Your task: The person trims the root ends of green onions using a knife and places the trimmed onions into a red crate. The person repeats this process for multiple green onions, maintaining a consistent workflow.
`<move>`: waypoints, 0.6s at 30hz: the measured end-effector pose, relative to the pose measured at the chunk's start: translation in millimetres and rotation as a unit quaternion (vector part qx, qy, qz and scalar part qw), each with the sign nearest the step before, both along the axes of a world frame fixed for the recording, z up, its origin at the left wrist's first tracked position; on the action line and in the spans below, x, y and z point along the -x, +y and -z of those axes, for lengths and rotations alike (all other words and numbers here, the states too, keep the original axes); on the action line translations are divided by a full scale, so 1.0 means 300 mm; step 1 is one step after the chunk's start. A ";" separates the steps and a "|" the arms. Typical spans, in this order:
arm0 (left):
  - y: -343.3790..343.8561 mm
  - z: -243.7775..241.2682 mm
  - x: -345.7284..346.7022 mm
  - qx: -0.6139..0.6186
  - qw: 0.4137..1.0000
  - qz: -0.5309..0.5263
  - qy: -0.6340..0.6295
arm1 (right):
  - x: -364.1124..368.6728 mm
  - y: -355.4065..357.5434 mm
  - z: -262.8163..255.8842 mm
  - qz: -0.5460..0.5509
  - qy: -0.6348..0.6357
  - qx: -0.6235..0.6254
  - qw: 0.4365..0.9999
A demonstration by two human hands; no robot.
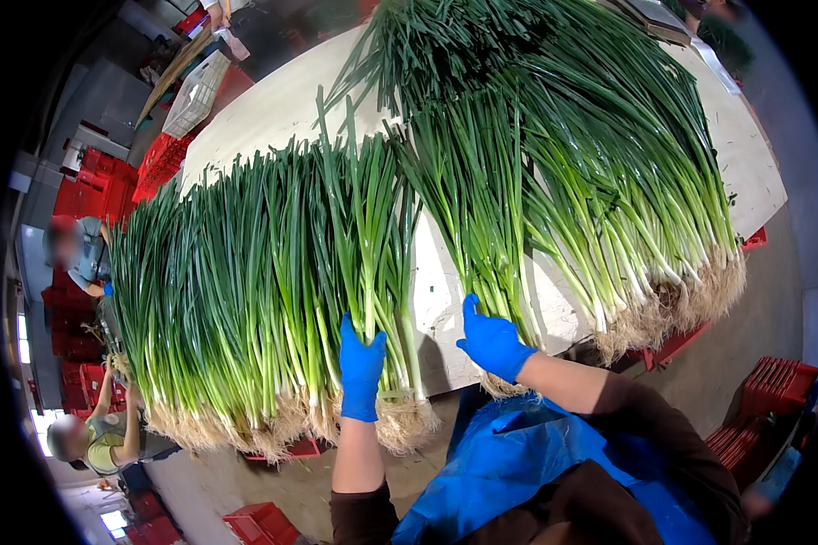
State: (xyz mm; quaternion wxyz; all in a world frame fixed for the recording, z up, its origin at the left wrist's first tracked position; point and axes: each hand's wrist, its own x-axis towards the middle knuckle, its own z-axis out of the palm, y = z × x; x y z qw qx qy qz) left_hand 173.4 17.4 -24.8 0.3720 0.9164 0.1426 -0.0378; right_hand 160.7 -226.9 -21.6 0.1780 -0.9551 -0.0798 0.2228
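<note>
Long green onions with white stems and shaggy roots lie side by side across a pale table. My left hand, in a blue glove, is at the right end of the wide left row of green onions. A stalk comes up between its thumb and forefinger. My right hand, also blue-gloved, lies over the lower stems of a narrower middle bunch. Roots show below that hand; its grip on the stems is partly hidden. A strip of bare tabletop separates the two groups.
Another thick group of green onions spreads on the right, its roots at the table's near edge. More leaves are heaped at the back. Red crates are stacked at lower right. People work at the left, near more red crates.
</note>
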 end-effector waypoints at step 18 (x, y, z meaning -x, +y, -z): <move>-0.308 -0.096 -0.038 0.603 0.789 0.030 0.112 | 0.123 0.006 0.009 0.099 0.185 -0.491 0.845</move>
